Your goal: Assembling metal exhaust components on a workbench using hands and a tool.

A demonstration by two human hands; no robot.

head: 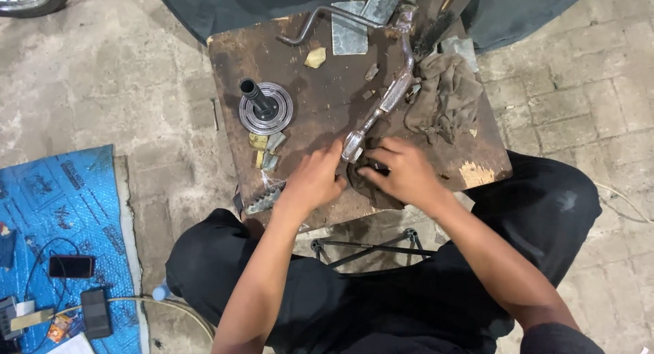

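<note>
left hand steadies near end of bent metal lever on tabletop; right hand fingers curled, apparently pinching dark cloth there. best: hold lever firm, rub short strokes.

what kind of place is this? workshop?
Likely an informal outdoor repair spot, probably for motorbikes or cycles. A grimy wooden board serves as a bench on a paved brick floor, with a metal lever arm, a round pulley-like part and a greasy rag.
</note>
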